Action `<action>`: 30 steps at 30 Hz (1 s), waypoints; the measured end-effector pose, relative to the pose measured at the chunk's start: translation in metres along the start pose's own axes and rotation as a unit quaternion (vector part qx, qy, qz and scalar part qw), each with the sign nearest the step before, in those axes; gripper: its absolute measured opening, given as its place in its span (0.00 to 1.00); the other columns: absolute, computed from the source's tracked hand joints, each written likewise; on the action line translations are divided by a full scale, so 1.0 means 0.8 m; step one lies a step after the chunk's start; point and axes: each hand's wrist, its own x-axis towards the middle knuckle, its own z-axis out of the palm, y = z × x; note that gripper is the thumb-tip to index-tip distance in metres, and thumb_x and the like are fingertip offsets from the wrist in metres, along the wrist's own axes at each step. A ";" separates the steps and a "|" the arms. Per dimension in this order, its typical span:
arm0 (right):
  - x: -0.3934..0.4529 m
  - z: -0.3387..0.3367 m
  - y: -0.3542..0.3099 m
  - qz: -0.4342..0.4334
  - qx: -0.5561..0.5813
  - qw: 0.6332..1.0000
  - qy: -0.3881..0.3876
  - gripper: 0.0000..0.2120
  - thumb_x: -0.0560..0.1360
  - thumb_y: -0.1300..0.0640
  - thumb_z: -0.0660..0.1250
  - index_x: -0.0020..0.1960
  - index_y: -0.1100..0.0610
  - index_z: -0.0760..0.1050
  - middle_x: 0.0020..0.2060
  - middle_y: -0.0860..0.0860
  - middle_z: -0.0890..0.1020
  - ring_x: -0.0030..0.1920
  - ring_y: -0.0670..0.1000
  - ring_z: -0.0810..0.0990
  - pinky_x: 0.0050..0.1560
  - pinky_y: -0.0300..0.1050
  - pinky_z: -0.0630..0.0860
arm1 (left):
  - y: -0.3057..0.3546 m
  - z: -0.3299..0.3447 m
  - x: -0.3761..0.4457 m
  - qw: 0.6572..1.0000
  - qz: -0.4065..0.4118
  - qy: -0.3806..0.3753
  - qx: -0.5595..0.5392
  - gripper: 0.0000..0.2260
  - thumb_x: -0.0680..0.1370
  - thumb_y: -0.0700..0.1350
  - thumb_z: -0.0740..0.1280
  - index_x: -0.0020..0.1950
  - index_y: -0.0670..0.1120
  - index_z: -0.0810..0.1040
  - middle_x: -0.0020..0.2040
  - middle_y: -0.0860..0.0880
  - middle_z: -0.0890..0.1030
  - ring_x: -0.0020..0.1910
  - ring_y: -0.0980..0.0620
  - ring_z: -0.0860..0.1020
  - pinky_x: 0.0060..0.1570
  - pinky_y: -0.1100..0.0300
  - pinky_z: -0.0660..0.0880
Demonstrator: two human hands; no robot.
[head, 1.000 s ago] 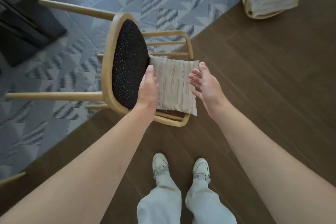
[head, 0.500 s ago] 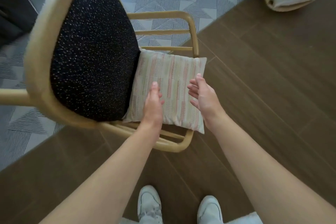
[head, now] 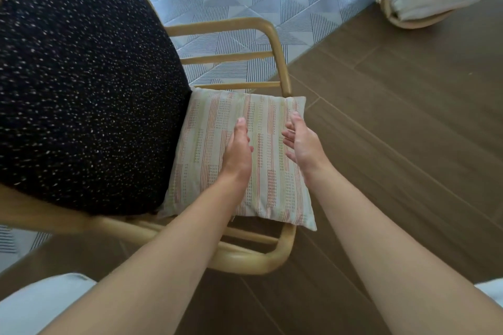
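Striped cushion (head: 206,130) at a wooden chair's (head: 268,30) right edge
Left grip (head: 237,153) and right grip (head: 300,144), fingers straight and empty, over it.

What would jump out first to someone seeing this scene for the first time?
The black, white-speckled seat pad of a pale wooden chair fills the left. Beside it, a beige square cushion with red and green dotted stripes lies on the chair's slatted back, and the left hand and right hand are open over its middle.
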 end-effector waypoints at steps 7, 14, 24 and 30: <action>-0.008 -0.001 -0.003 0.008 -0.011 1.000 -0.003 0.17 0.85 0.44 0.51 0.45 0.45 0.75 0.45 0.41 0.80 0.47 0.39 0.77 0.58 0.42 0.73 | 0.012 -0.003 -0.009 0.998 0.010 -0.031 0.056 0.26 0.85 0.63 0.48 0.76 0.51 0.69 0.68 0.52 0.76 0.69 0.49 0.73 0.70 0.49 0.65; 0.003 -0.008 0.020 0.020 -0.018 1.000 -0.002 0.16 0.84 0.43 0.52 0.52 0.47 0.76 0.50 0.42 0.81 0.57 0.46 0.79 0.64 0.46 0.72 | -0.006 0.025 -0.004 0.996 0.025 -0.056 0.062 0.25 0.86 0.60 0.47 0.77 0.52 0.68 0.63 0.55 0.73 0.66 0.53 0.72 0.66 0.55 0.65; 0.016 -0.013 0.003 0.014 -0.031 0.999 -0.005 0.17 0.85 0.43 0.51 0.50 0.48 0.76 0.48 0.43 0.79 0.54 0.45 0.78 0.65 0.46 0.70 | 0.004 0.049 -0.002 1.000 -0.013 0.015 -0.017 0.29 0.84 0.64 0.47 0.77 0.49 0.68 0.73 0.48 0.73 0.72 0.46 0.71 0.74 0.46 0.64; -0.010 0.005 -0.058 0.021 -0.046 0.998 -0.028 0.23 0.84 0.42 0.51 0.62 0.55 0.77 0.54 0.46 0.80 0.60 0.47 0.77 0.69 0.51 0.71 | 0.063 0.016 -0.029 0.997 -0.051 0.045 -0.037 0.22 0.86 0.60 0.46 0.64 0.52 0.74 0.46 0.59 0.77 0.48 0.60 0.77 0.41 0.67 0.69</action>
